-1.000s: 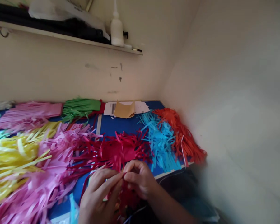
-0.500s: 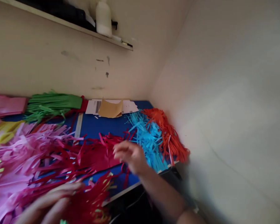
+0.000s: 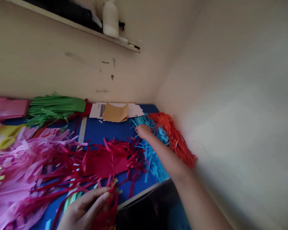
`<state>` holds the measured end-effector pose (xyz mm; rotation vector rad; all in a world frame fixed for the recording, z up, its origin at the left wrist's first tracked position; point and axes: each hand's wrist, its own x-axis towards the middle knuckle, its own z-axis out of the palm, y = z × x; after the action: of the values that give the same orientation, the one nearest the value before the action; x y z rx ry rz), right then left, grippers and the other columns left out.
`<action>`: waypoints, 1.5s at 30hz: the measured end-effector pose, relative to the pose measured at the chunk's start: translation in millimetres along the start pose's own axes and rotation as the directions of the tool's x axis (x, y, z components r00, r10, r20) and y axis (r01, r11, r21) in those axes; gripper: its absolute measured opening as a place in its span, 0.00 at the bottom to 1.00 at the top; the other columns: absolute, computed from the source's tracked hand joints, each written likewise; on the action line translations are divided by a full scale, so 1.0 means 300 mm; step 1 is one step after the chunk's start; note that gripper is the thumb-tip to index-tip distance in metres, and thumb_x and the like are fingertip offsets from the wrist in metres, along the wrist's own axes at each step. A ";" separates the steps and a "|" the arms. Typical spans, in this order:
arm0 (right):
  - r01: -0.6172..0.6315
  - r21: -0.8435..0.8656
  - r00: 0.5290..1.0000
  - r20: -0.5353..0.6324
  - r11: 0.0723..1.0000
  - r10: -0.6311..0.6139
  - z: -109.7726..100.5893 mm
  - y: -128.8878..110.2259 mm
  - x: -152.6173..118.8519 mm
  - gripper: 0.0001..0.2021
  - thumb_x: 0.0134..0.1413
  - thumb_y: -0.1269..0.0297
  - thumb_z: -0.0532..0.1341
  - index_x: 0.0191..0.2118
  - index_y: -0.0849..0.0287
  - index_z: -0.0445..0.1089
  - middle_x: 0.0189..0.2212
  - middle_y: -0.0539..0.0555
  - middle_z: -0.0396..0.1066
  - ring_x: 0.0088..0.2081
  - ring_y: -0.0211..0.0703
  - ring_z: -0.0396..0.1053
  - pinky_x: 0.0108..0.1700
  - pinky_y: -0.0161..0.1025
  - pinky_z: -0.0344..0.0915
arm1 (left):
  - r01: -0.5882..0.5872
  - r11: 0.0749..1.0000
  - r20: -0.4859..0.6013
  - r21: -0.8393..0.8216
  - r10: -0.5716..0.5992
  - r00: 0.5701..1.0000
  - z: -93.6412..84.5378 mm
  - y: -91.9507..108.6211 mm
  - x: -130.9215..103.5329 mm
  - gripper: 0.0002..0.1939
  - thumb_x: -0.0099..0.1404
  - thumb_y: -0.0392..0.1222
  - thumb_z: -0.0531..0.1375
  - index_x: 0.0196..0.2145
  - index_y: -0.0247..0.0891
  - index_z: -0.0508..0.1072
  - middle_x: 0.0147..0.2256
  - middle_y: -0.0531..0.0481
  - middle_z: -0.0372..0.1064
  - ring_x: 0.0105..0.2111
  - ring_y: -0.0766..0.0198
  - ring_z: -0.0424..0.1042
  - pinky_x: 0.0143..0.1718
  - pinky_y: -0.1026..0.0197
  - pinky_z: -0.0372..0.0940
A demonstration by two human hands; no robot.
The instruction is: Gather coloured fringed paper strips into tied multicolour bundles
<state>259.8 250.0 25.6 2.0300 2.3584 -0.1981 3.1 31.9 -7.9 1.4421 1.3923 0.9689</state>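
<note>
My right hand [image 3: 144, 131] reaches out over the light blue fringed paper [image 3: 150, 150], its fingers closed at the paper's left edge; what they pinch is too small to make out. At the table's front edge, my left hand [image 3: 88, 204] has thumb and fingers together on red fringed paper [image 3: 110, 212], which hangs beside it. Between the hands lies a crimson fringed piece [image 3: 105, 161] on the blue table top [image 3: 98, 129].
Orange fringe [image 3: 180, 140] lies by the right wall. Pink [image 3: 21, 159], yellow [image 3: 7, 134] and green [image 3: 57, 105] fringed papers cover the left. Brown card [image 3: 115, 112] rests on white sheets at the back. A shelf [image 3: 81, 29] holds a white bottle [image 3: 110, 20].
My right hand has moved up and away from the crimson paper to the light blue fringe, and its fingers have closed. My left hand has moved right and pinches red paper.
</note>
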 end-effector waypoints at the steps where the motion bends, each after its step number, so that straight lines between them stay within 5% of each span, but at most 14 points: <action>1: 0.015 0.032 0.999 -0.035 0.999 -0.014 -0.021 -0.015 -0.032 0.10 0.63 0.70 0.58 0.45 0.60 0.75 0.48 0.60 0.74 0.50 0.48 0.71 0.51 0.41 0.66 | 0.019 1.000 0.003 0.001 -0.019 1.000 -0.007 0.004 -0.001 0.21 0.50 0.66 0.63 0.29 0.48 0.83 0.30 0.50 0.81 0.31 0.55 0.80 0.32 0.65 0.74; 4: 0.175 0.273 0.976 -0.172 0.946 -0.130 -0.051 -0.095 -0.201 0.13 0.67 0.68 0.52 0.49 0.57 0.73 0.48 0.55 0.73 0.49 0.39 0.71 0.52 0.35 0.64 | 0.049 0.998 -0.036 -0.028 -0.050 0.998 -0.018 0.014 -0.017 0.21 0.51 0.64 0.63 0.29 0.45 0.82 0.30 0.49 0.81 0.31 0.56 0.80 0.33 0.64 0.74; 7: 0.423 0.743 0.904 -0.305 0.518 -0.300 0.007 -0.214 -0.437 0.06 0.61 0.66 0.60 0.37 0.58 0.75 0.37 0.52 0.74 0.40 0.38 0.72 0.46 0.34 0.67 | 0.038 0.995 -0.088 -0.089 -0.045 0.995 -0.010 0.022 -0.038 0.20 0.52 0.62 0.64 0.29 0.42 0.81 0.29 0.49 0.80 0.29 0.58 0.79 0.31 0.65 0.73; 11: 0.284 0.949 0.945 -0.253 0.135 -0.208 0.147 -0.336 -0.660 0.06 0.54 0.66 0.65 0.38 0.56 0.77 0.35 0.52 0.74 0.37 0.39 0.72 0.41 0.34 0.69 | -0.066 0.996 -0.116 -0.053 0.060 0.991 0.010 0.043 -0.061 0.18 0.55 0.59 0.64 0.28 0.41 0.80 0.25 0.50 0.78 0.25 0.61 0.77 0.27 0.66 0.72; 16: 0.091 0.981 0.993 -0.101 -0.174 -0.053 0.212 -0.366 -0.706 0.08 0.48 0.64 0.69 0.36 0.56 0.74 0.32 0.49 0.76 0.34 0.37 0.73 0.40 0.33 0.70 | -0.241 0.964 -0.150 0.115 0.257 0.955 0.018 0.057 -0.076 0.13 0.60 0.54 0.62 0.29 0.42 0.79 0.25 0.53 0.78 0.25 0.64 0.77 0.26 0.70 0.70; 22: 0.112 0.993 0.994 -0.112 -0.035 -0.003 0.199 -0.349 -0.720 0.05 0.48 0.65 0.69 0.33 0.57 0.74 0.30 0.50 0.76 0.32 0.38 0.73 0.38 0.33 0.70 | -0.477 0.828 -0.052 0.294 0.512 0.857 0.007 0.062 -0.076 0.09 0.65 0.47 0.60 0.31 0.44 0.78 0.27 0.55 0.77 0.25 0.69 0.76 0.27 0.72 0.69; 27: 0.280 0.930 0.957 -0.290 0.238 0.007 0.186 -0.337 -0.734 0.02 0.53 0.69 0.66 0.34 0.57 0.75 0.30 0.50 0.76 0.33 0.38 0.73 0.38 0.32 0.69 | -0.623 0.656 0.038 0.426 0.675 0.736 0.003 0.077 -0.076 0.09 0.69 0.42 0.56 0.34 0.41 0.76 0.28 0.53 0.77 0.26 0.69 0.76 0.30 0.72 0.70; 30: 0.410 0.853 0.911 -0.404 0.323 -0.087 0.172 -0.327 -0.737 0.04 0.55 0.72 0.64 0.37 0.58 0.74 0.34 0.52 0.76 0.37 0.39 0.74 0.43 0.33 0.68 | -0.653 0.604 0.069 0.457 0.707 0.703 0.012 0.083 -0.077 0.11 0.70 0.43 0.54 0.35 0.41 0.75 0.28 0.53 0.77 0.27 0.68 0.77 0.30 0.71 0.70; 37: 0.470 0.809 0.882 -0.436 0.353 -0.177 0.163 -0.320 -0.737 0.05 0.56 0.72 0.62 0.38 0.58 0.73 0.35 0.54 0.75 0.38 0.40 0.73 0.44 0.35 0.68 | -0.460 0.806 -0.056 0.372 0.514 0.856 0.030 0.083 -0.096 0.14 0.68 0.53 0.55 0.32 0.42 0.72 0.26 0.54 0.76 0.24 0.67 0.76 0.25 0.70 0.70; 42: 0.256 0.947 0.958 -0.222 0.195 -0.179 0.161 -0.310 -0.730 0.08 0.52 0.67 0.67 0.40 0.56 0.74 0.36 0.52 0.76 0.36 0.40 0.74 0.41 0.34 0.69 | -0.412 0.850 -0.048 0.328 0.451 0.891 0.018 0.066 -0.106 0.12 0.66 0.52 0.57 0.33 0.42 0.73 0.27 0.54 0.77 0.25 0.67 0.77 0.26 0.70 0.70; 45: 0.194 0.958 0.978 -0.171 0.213 -0.122 0.164 -0.305 -0.728 0.02 0.53 0.66 0.66 0.33 0.57 0.75 0.30 0.50 0.76 0.31 0.38 0.73 0.36 0.33 0.68 | -0.458 0.826 -0.024 0.329 0.492 0.870 0.014 0.074 -0.100 0.10 0.66 0.50 0.59 0.38 0.43 0.75 0.31 0.53 0.79 0.29 0.66 0.78 0.30 0.70 0.71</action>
<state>199.6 16.6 6.1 1.9430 2.7266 -2.2137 11.8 2.0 13.2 2.0746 1.3300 1.1866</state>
